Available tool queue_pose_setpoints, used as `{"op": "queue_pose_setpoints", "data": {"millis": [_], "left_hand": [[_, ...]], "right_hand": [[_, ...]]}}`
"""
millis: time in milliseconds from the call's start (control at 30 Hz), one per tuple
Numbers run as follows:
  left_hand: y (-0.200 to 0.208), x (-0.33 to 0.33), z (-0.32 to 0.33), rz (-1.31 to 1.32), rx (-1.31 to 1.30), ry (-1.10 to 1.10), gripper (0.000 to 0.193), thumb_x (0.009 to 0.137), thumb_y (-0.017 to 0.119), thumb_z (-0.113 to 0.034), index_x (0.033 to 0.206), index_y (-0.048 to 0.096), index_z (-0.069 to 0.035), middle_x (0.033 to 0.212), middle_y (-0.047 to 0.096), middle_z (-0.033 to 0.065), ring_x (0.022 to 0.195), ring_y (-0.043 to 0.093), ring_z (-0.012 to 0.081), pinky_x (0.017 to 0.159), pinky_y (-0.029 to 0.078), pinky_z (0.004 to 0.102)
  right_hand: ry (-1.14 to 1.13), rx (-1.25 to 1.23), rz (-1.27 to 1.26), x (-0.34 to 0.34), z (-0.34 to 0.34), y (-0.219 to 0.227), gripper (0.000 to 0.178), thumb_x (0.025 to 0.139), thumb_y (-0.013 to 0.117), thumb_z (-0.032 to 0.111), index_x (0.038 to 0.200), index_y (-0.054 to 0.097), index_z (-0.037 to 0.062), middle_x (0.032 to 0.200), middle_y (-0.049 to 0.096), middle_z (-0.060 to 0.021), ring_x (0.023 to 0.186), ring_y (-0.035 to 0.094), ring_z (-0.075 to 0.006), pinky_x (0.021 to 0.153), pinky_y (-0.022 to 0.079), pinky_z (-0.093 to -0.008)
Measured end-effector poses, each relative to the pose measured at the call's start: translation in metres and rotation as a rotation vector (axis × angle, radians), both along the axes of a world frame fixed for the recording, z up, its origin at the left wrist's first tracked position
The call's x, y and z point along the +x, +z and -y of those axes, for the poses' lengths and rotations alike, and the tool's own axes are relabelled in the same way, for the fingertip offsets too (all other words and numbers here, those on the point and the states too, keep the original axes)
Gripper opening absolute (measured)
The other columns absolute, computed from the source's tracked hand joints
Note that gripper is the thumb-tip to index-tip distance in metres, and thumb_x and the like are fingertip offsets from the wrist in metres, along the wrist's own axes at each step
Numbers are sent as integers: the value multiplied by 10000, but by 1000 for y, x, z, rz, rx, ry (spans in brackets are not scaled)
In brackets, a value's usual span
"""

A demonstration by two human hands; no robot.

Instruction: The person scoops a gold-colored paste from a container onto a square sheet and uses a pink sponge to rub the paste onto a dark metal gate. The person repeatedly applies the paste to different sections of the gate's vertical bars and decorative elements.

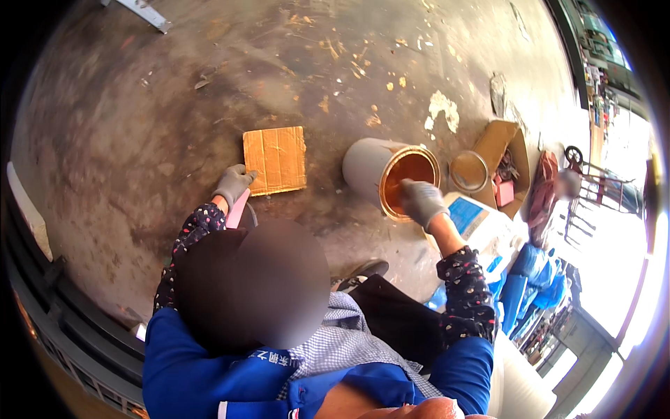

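Note:
My left hand (233,184), in a grey glove, grips the lower left edge of a flat, square piece of brown cardboard (276,159). A pink strip (238,209) shows just below that hand. To the right is a grey bucket (363,167), with a reddish-brown coating inside its open mouth. My right hand (423,203), gloved in grey too, is at the near right rim of the bucket, with its fingers curled and partly inside the mouth. Motion blurs them, and what they hold, if anything, does not show.
Right of the bucket are a round tin (468,172), an open cardboard box (515,140) and a white-and-blue sack (481,222). Blue plastic (534,279) and a hand truck (593,185) are farther right. Pale stains (442,110) mark the concrete floor. A large blurred patch covers the lower middle.

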State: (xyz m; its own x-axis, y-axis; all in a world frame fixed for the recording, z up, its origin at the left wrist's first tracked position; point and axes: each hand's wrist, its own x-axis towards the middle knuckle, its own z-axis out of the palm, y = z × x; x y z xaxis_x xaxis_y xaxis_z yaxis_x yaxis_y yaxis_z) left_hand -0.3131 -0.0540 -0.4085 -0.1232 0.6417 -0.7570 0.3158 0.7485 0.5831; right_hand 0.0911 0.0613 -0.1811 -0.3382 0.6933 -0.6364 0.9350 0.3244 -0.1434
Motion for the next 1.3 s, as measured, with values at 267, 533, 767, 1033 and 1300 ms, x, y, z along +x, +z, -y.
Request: {"op": "queue_pose_setpoints", "data": {"millis": [267,533,767,1033,1300], "left_hand": [[-21,-11,2,-73,40,-61,323,890,740,-314,953,714,2,743,689,144,693,650,209,659,505,394],[-4,-3,1,5,37,-14,308,903,734,-309,941,719,-4,749,697,111,662,649,188,646,512,388],[-22,-3,7,43,-14,24,305,900,731,-309,950,723,-8,797,724,149,705,677,228,656,509,391],[-21,-6,6,64,-35,43,289,895,748,-290,921,716,-3,721,690,104,654,630,194,629,493,370],[-25,-6,6,54,-4,23,276,896,748,-273,926,722,1,724,690,91,645,620,162,615,486,360]], "right_hand": [[-44,72,203,-4,-3,-9,187,951,571,266,1004,644,102,881,684,-232,859,667,-433,723,525,-501],[-173,204,182,13,-8,-13,192,939,578,270,986,635,92,888,708,-168,847,674,-435,709,520,-513],[-331,312,-172,5,-10,-8,218,907,616,270,1044,653,105,929,705,-171,913,674,-423,781,525,-496],[-414,213,-302,1,-6,-2,201,923,604,275,1048,663,128,940,715,-179,890,689,-403,746,534,-492],[-287,86,-329,-2,-8,1,254,957,587,280,1042,678,59,956,713,-171,922,691,-395,781,530,-464]]}}
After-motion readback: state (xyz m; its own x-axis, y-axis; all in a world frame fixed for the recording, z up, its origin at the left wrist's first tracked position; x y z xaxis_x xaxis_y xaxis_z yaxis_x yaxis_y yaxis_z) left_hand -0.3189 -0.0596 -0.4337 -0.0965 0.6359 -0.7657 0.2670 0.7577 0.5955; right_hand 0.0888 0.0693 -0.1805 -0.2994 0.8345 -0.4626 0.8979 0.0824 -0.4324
